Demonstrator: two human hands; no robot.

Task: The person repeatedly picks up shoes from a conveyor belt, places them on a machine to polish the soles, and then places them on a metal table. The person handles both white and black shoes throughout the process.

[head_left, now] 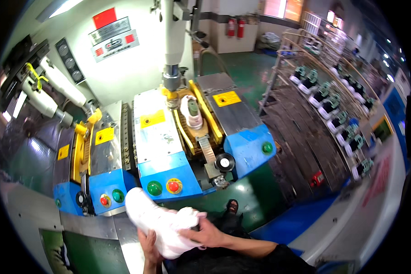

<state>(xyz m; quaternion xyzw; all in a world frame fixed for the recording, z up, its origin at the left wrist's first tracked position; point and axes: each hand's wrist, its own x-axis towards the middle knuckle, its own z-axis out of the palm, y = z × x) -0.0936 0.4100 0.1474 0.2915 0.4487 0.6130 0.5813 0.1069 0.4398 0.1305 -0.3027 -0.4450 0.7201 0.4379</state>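
A white shoe point(155, 219) is held low in front of me, its toe pointing up and to the left. My left hand point(149, 246) is closed on the shoe's left side near the heel end. From the right, my right hand point(209, 234) grips it by the collar, where a bunched white part sticks up. Beyond my hands, another light-coloured shoe point(194, 118) with a green patch in its opening lies in the machine's right station, between two yellow side pads point(206, 112). A white press column point(172, 45) stands just behind that shoe.
Blue machine fronts point(169, 171) carry a red button point(173, 186) and green buttons point(154, 187). The left station point(81, 150) also has yellow pads. At right, a rack point(278, 77) holds several green-and-white shoes point(329, 106). Two red fire extinguishers point(236, 28) stand at the back.
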